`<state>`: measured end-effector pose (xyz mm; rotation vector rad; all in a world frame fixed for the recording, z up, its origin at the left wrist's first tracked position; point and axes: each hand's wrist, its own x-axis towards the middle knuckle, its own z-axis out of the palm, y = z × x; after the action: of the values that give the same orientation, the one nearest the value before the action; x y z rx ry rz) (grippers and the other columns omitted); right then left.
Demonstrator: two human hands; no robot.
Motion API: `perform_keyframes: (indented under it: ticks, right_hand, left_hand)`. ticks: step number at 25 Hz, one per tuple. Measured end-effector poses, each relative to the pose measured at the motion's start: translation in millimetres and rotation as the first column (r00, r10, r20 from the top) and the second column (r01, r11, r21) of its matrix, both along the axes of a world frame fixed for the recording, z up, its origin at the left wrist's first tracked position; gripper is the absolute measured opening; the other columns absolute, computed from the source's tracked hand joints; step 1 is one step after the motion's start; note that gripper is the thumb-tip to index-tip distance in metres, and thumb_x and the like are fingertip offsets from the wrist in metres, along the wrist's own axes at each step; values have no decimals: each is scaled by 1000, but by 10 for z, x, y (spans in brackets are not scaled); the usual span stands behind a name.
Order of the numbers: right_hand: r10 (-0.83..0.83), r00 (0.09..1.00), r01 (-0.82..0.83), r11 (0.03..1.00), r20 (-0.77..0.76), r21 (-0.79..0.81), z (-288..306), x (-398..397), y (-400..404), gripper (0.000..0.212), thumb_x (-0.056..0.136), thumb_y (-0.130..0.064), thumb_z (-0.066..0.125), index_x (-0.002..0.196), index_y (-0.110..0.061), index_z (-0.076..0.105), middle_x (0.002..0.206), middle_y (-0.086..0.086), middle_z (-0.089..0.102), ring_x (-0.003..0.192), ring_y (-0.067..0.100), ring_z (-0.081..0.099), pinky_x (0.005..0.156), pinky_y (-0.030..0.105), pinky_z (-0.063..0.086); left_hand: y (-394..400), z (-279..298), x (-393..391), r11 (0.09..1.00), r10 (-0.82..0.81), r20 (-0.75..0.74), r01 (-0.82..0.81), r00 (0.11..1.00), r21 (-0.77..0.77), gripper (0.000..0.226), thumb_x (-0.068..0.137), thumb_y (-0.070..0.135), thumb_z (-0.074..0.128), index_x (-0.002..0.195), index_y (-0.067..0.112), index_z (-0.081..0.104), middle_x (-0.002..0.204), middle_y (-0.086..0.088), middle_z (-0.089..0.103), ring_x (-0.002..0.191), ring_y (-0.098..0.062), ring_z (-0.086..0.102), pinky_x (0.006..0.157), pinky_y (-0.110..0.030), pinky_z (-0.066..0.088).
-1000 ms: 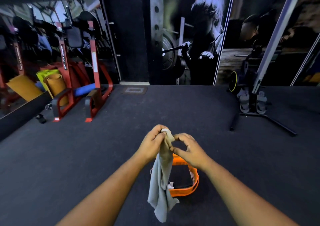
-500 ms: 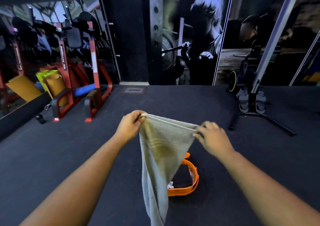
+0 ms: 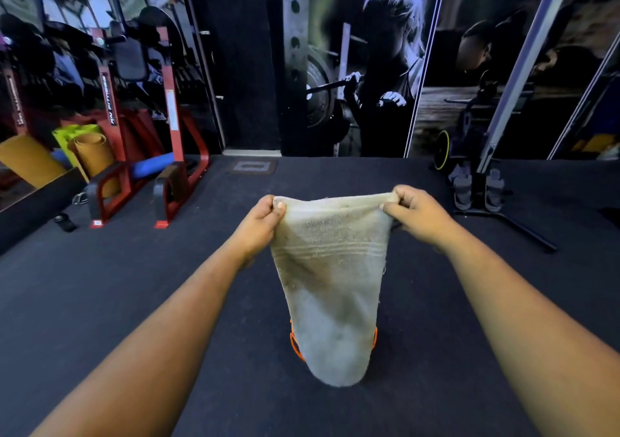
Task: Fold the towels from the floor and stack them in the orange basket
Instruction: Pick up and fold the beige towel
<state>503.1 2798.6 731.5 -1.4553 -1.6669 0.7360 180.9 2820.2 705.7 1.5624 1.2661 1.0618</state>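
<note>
A pale grey-beige towel (image 3: 330,285) hangs spread in front of me, its top edge stretched between both hands. My left hand (image 3: 260,223) pinches the top left corner and my right hand (image 3: 414,212) pinches the top right corner. The towel's lower end hangs rounded, above the dark floor. Behind it the orange basket (image 3: 295,346) stands on the floor, almost fully hidden, with only thin orange slivers showing at either side of the towel.
Dark gym floor (image 3: 134,285) lies all around. A red machine frame (image 3: 171,155) with rolled mats (image 3: 90,155) stands at the back left. A black stand with long floor legs (image 3: 513,228) is at the back right. A wall mural closes the far side.
My hands went from close together on a bunched towel to wide apart. The towel now hangs flat and spread, and it covers the basket that showed before.
</note>
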Motion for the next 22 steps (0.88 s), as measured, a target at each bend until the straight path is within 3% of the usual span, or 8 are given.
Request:
perform_keyframes:
  ticks: [2, 4, 6, 9, 11, 16, 20, 22]
  right_hand:
    - [32, 968, -43, 998, -247, -38, 1, -74, -6, 33, 93, -31, 63, 86, -4, 45, 81, 7, 53, 75, 22, 50, 66, 45, 46]
    - [26, 940, -27, 1000, -339, 0, 37, -160, -24, 29, 93, -32, 64, 91, -7, 49, 86, 5, 56, 78, 21, 53, 69, 42, 44]
    - [19, 875, 39, 993, -484, 108, 36, -260, -105, 17, 95, -25, 68, 100, -19, 53, 90, -1, 60, 81, 13, 59, 74, 38, 48]
    - [119, 868, 7, 968, -483, 250, -215, -310, -274, 76, 81, -41, 81, 140, -26, 36, 134, -5, 55, 119, 4, 59, 99, 28, 50]
    - [185, 920, -153, 981, -346, 118, -531, -410, -399, 102, 68, -45, 89, 147, -24, 28, 148, -10, 45, 132, -10, 45, 107, 15, 41]
    - [39, 896, -140, 970, -442, -199, -1048, -724, -581, 5, 92, -11, 72, 91, -15, 70, 75, -11, 75, 72, -2, 68, 71, 27, 51]
    - [-115, 744, -11, 983, -658, -184, -830, -845, -434, 13, 97, -8, 63, 106, -5, 73, 98, 11, 78, 93, 19, 74, 81, 34, 59]
    - [-162, 713, -16, 969, -682, -247, -716, -890, -308, 15, 98, -9, 62, 108, -6, 72, 102, 16, 77, 99, 28, 73, 88, 42, 60]
  left_hand:
    - [-62, 99, 68, 982, -189, -159, 188, 969, -22, 36, 94, 49, 65, 115, 22, 55, 116, 1, 64, 107, -15, 62, 91, -34, 54]
    - [-113, 185, 180, 932, -286, -641, 361, 713, -15, 51, 77, 50, 82, 114, 25, 58, 113, 5, 64, 104, -13, 62, 88, -31, 53]
    - [-119, 277, 296, 919, -220, -769, 391, 600, 42, 36, 82, 39, 83, 108, 18, 69, 106, 3, 71, 99, -18, 67, 87, -37, 55]
    - [-184, 510, 415, 946, -325, -134, 322, 936, -45, 17, 92, 17, 74, 109, 12, 74, 104, -4, 77, 99, -20, 73, 90, -38, 59]
    - [-231, 674, 523, 949, -267, 255, 299, 929, -97, 14, 96, 10, 66, 108, 11, 72, 101, -7, 77, 96, -23, 73, 89, -42, 60]
    - [-192, 993, 641, 936, -158, 621, 317, 768, -153, 40, 96, 29, 63, 127, 3, 65, 110, -15, 72, 104, -30, 69, 95, -48, 57]
    - [-270, 113, 369, 921, -303, 365, 369, 880, -123, 91, 67, 82, 70, 140, 34, 44, 143, 6, 58, 130, -11, 55, 104, -36, 48]
    - [-481, -515, 307, 873, -400, 103, 413, 911, -260, 100, 54, 74, 86, 136, 30, 50, 140, 6, 61, 130, -12, 57, 105, -35, 51]
